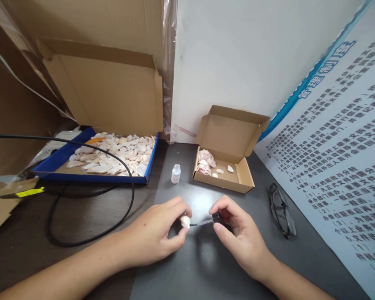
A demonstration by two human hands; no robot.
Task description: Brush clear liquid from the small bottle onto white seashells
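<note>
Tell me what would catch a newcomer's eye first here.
Probably the blue-sided box of pale shells, at the back left. Next, front and centre, the left hand pinches a white shell, while the right hand holds a black cap with a thin stem pointing toward it. A large printed sheet slants along the right side.

I pinch a small white shell (pixel 185 221), near centre. Right of it, I hold a black cap (pixel 217 217), its pale, dark-tipped stem (pixel 203 222) pointing left towards the shell.
</note>
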